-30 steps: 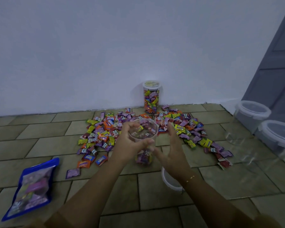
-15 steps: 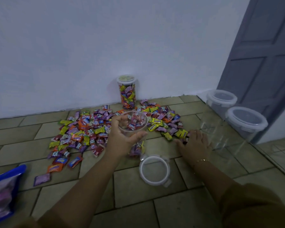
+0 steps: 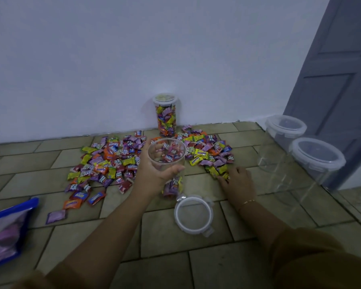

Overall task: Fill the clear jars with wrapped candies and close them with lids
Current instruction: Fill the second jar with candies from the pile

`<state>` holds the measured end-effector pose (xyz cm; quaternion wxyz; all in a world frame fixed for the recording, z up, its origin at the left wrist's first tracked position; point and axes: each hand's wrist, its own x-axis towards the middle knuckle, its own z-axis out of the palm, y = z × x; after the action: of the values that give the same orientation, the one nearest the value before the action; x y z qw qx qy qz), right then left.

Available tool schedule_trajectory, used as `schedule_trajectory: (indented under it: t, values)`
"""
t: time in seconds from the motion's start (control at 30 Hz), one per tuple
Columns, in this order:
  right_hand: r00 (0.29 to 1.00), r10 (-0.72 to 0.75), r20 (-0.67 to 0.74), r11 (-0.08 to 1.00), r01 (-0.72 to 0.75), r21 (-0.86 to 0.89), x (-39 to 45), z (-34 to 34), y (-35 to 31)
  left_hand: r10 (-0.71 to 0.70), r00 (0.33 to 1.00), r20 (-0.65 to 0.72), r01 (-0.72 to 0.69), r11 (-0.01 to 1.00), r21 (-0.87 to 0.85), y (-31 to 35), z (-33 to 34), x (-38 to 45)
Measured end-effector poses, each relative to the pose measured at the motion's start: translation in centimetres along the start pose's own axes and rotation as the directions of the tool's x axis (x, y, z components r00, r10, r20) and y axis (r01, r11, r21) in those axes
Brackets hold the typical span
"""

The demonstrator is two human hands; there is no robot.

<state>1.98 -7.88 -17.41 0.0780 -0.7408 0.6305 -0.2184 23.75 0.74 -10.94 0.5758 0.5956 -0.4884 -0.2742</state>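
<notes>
Right hand (image 3: 237, 182) now on candies (image 3: 218, 171), grabbing some, left hand (image 3: 154, 174) grips jar (image 3: 167, 161)

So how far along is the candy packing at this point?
One full jar stands lidded by the wall. The left hand holds an open jar with few candies at its bottom; its lid lies on the floor. The right hand reaches into the candy pile. Two empty lidded jars wait.

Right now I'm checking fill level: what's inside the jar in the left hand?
The open jar gripped by the left hand holds a few wrapped candies at its bottom; the hand hides part of it.
</notes>
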Motion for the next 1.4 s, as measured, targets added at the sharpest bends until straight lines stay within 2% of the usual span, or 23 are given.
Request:
schedule_trajectory:
  t: [0.2,0.33,0.4,0.47,0.57,0.67,0.73,0.8,0.93,1.1,1.3,1.4]
  values:
    - [0.995,-0.101,-0.013,0.979,0.102,0.175,-0.3,-0.3,0.0,0.021,1.000,-0.023,-0.021,1.000,0.003,0.4,0.6,-0.7]
    - [1.000,0.009,0.001,0.912,-0.008,0.410,0.3,-1.4,-1.1,0.019,1.000,-0.014,-0.020,0.999,-0.046,0.7,0.7,-0.9]
    - [0.996,0.092,-0.009,0.816,-0.070,0.574,0.9,-2.4,-2.5,0.001,1.000,-0.021,-0.002,0.999,-0.040,0.6,0.7,-1.0]
    - [0.993,0.114,0.014,0.654,-0.086,0.752,1.6,-3.7,-4.5,-0.014,0.999,-0.034,0.013,1.000,-0.026,0.4,0.5,-1.1]
    - [0.999,0.036,0.039,0.473,-0.051,0.880,2.3,-6.0,-7.8,-0.030,0.999,-0.042,0.030,1.000,-0.004,0.3,0.5,-1.1]
    - [0.998,-0.057,0.001,0.370,0.020,0.929,2.4,-8.1,-10.9,-0.029,0.999,-0.043,0.030,1.000,0.002,0.1,0.6,-1.0]
    - [0.992,-0.121,-0.039,0.365,0.081,0.927,2.5,-8.9,-12.3,-0.026,0.999,-0.045,0.026,1.000,-0.001,0.0,0.6,-0.9]
    - [0.981,-0.178,-0.077,0.418,0.146,0.897,2.6,-9.0,-13.2,-0.010,0.999,-0.045,0.010,1.000,-0.007,0.2,0.6,-0.9]
    - [0.976,-0.214,-0.042,0.451,0.137,0.882,2.5,-8.9,-14.3,0.021,0.999,-0.048,-0.023,0.999,-0.025,0.6,0.7,-1.0]
    - [0.978,-0.208,-0.010,0.421,0.099,0.902,2.6,-9.0,-15.2,0.010,0.999,-0.043,-0.012,0.999,-0.052,1.3,0.7,-1.1]
    - [0.984,-0.155,-0.085,0.359,0.137,0.923,3.0,-8.6,-16.6,0.001,0.998,-0.063,-0.002,1.000,-0.003,1.1,0.8,-1.1]
    - [0.990,-0.117,-0.078,0.375,0.117,0.920,2.9,-7.9,-17.1,0.018,0.998,-0.067,-0.019,1.000,-0.023,1.1,0.9,-1.1]
